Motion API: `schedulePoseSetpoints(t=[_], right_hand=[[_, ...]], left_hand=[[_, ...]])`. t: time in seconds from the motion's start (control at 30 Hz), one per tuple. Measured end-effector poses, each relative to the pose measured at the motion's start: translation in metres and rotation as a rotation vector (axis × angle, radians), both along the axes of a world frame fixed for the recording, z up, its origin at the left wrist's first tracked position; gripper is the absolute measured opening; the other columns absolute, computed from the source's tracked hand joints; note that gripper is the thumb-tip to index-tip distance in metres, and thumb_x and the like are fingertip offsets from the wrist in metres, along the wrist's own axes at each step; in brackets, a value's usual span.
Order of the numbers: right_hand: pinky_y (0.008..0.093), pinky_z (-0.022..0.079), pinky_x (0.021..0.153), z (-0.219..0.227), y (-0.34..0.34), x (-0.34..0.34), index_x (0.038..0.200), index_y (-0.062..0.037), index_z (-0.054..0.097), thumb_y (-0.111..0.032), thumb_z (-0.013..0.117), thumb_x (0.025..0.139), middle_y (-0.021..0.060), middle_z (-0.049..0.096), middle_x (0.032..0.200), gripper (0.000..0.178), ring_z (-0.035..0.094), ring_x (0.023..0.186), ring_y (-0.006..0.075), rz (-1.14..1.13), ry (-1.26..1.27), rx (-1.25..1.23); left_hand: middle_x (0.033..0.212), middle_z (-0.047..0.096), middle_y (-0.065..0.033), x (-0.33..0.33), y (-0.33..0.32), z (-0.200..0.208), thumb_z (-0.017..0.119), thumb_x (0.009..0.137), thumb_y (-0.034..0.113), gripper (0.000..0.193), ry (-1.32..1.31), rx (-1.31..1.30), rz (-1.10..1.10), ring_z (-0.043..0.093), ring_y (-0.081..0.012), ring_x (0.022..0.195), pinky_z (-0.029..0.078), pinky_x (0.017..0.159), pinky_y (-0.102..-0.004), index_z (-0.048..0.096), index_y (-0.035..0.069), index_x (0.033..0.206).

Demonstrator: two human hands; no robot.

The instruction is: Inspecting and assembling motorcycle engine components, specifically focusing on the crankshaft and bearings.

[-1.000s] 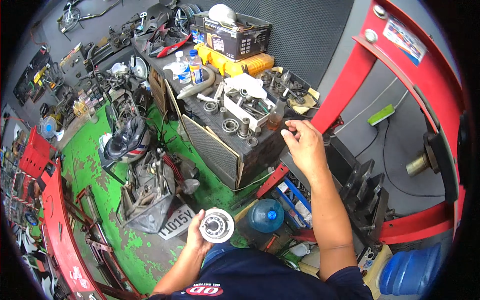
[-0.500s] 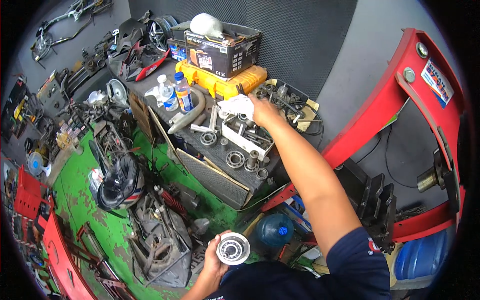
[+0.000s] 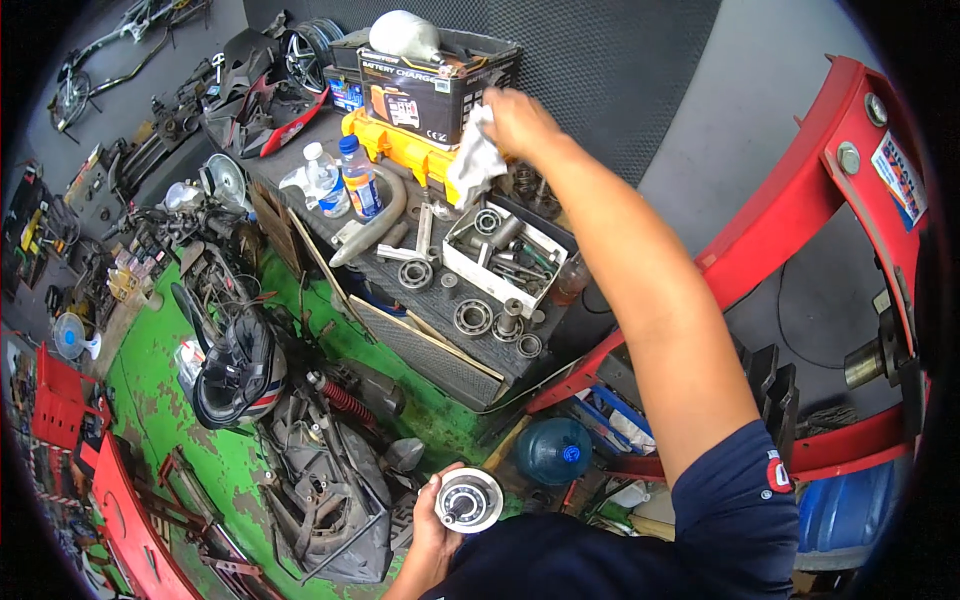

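Low in front of my body, my left hand (image 3: 432, 528) grips the edge of a round metal disc with a ball bearing and a short shaft (image 3: 484, 512) at its centre, facing up. My right hand (image 3: 522, 124) is raised over the far end of the workbench, closed on a crumpled white cloth (image 3: 477, 168). The cloth hangs in front of the yellow case (image 3: 398, 152) and the cardboard box (image 3: 432, 104). Below it lies a white open box (image 3: 548, 298) of metal parts, with a bearing among them. Two loose bearings (image 3: 473, 318) and a metal pin (image 3: 510, 318) sit near it.
Two plastic bottles (image 3: 360, 180) and a curved metal pipe (image 3: 372, 228) stand or lie on the workbench. A red metal frame (image 3: 760, 210) rises at the right. A helmet (image 3: 238, 368) and motorcycle parts (image 3: 325, 490) are at the left, above the green floor. A blue water jug (image 3: 552, 452) stands below the bench.
My right hand has lifted the white cloth up from among the parts on the bench, and the cloth now hangs down. The left hand still holds the disc, its shaft showing more.
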State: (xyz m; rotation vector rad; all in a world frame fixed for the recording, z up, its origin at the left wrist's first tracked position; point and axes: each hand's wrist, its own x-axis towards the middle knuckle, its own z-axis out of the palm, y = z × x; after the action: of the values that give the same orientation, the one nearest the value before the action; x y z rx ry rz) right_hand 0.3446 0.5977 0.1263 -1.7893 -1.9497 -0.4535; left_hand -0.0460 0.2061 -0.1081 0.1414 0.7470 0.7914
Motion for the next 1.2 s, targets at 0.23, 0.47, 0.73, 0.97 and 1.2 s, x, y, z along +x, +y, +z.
schedulePoseSetpoints(t=[0.23,0.47,0.73,0.97,1.2], right_hand=[[0.0519,0.057,0.084,0.049,-0.014,-0.03,0.104,-0.002,0.069,-0.039,0.075,0.089,0.0236,0.074,0.092,0.04,0.072,0.091,0.0435,0.028,0.101,0.155],[0.0493,0.043,0.113,-0.042,-0.058,-0.078,0.165,-0.0196,0.025,-0.035,0.078,0.088,0.0316,0.046,0.15,0.094,0.052,0.135,0.0479,0.055,0.397,-0.044],[0.0349,0.049,0.059,-0.146,-0.256,-0.097,0.114,-0.0061,0.052,-0.025,0.087,0.083,0.0026,0.052,0.072,0.051,0.053,0.061,0.0172,-0.384,0.948,0.43],[0.0505,0.05,0.097,-0.141,-0.236,-0.012,0.142,-0.0033,0.051,-0.03,0.082,0.082,0.0251,0.062,0.12,0.071,0.06,0.116,0.0456,-0.643,0.802,0.315],[0.0507,0.049,0.068,-0.093,-0.21,0.002,0.091,-0.0011,0.064,-0.023,0.078,0.083,0.0187,0.063,0.083,0.027,0.064,0.078,0.0406,-0.535,0.767,0.365]], left_hand=[[0.111,0.073,-0.0192,0.004,0.006,0.0,0.063,0.098,0.045,0.06,-0.01,-0.003,-0.001,0.074,-0.0302,0.097,0.062,0.086,-0.0443,0.059,-0.004,0.132],[0.109,0.074,-0.0184,0.01,0.019,-0.006,0.061,0.1,0.044,0.057,-0.026,-0.055,0.036,0.074,-0.0306,0.096,0.062,0.085,-0.0443,0.061,-0.004,0.13],[0.105,0.074,-0.0187,0.012,0.038,0.011,0.059,0.1,0.043,0.056,-0.018,-0.052,0.041,0.074,-0.0311,0.091,0.063,0.082,-0.0443,0.062,-0.006,0.126],[0.105,0.074,-0.0174,0.014,0.043,0.024,0.054,0.101,0.046,0.057,0.009,-0.086,0.061,0.074,-0.0296,0.091,0.063,0.082,-0.0436,0.063,-0.005,0.124],[0.107,0.074,-0.0181,0.0,0.043,0.025,0.052,0.1,0.049,0.061,0.032,-0.062,0.057,0.074,-0.0311,0.094,0.062,0.085,-0.0459,0.061,-0.005,0.127]])
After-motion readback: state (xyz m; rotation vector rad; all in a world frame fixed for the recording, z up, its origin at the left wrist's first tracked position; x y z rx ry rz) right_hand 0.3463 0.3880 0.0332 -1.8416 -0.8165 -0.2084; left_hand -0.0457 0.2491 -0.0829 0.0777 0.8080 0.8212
